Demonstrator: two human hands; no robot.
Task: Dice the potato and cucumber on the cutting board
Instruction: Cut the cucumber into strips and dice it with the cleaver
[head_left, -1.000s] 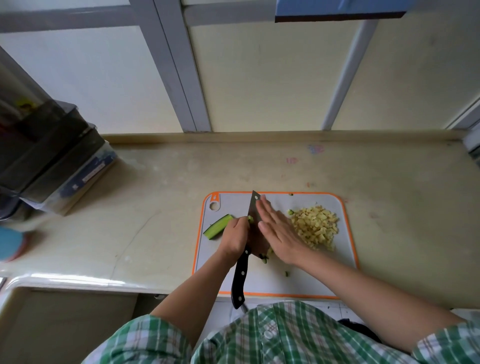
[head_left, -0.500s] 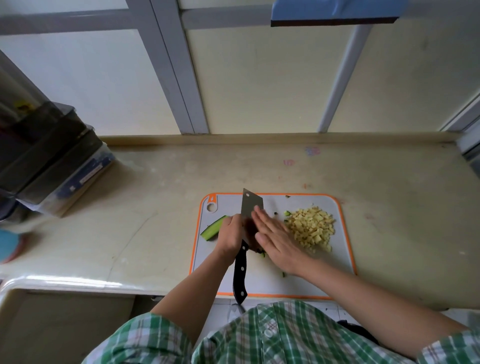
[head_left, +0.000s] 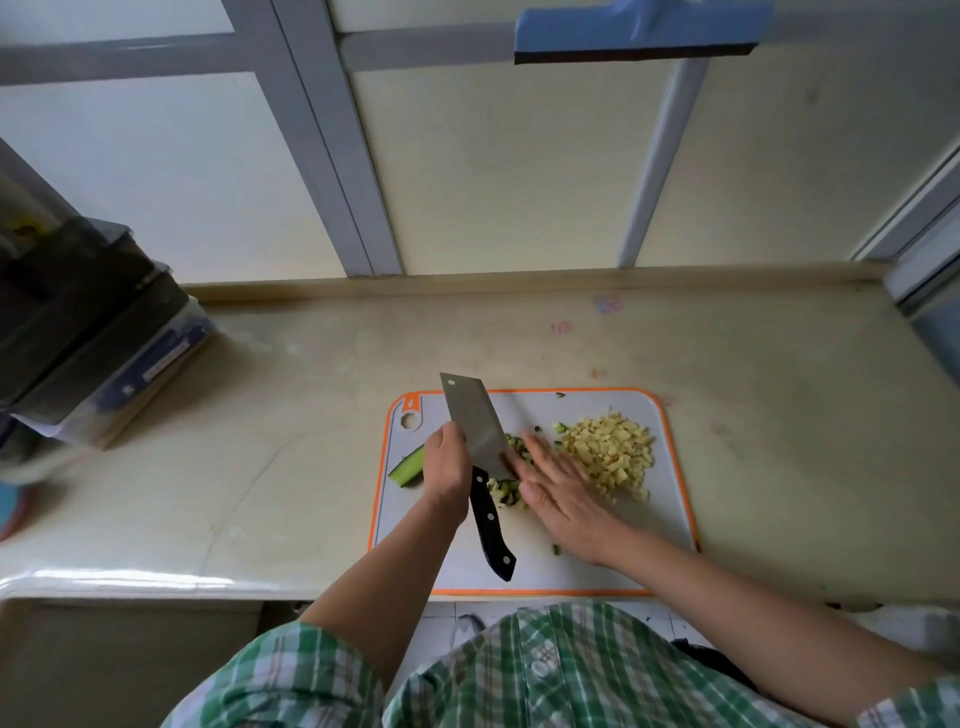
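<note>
A grey cutting board (head_left: 670, 551) with an orange rim lies on the counter. My left hand (head_left: 445, 464) grips the knife (head_left: 475, 426) where blade meets handle; the blade is tilted so its flat face shows, and the black handle points toward me. My right hand (head_left: 563, 496) lies flat with straight fingers, its fingertips against the blade's lower edge, over a small heap of diced cucumber (head_left: 505, 491). A long uncut cucumber piece (head_left: 408, 466) sits just left of my left hand. A pile of diced potato (head_left: 610, 457) rests on the board's right part.
Stacked dark and clear containers (head_left: 88, 332) stand at the counter's left end. A sink (head_left: 104, 660) lies at the lower left, below the counter's front edge. A raised lip (head_left: 519, 283) runs along the back under the window frame. A stray cucumber bit (head_left: 557, 549) lies near my right wrist.
The blade has turned from edge-on to face-up and swung left. My right hand slid down along the blade to the cucumber bits. The camera view shifted slightly.
</note>
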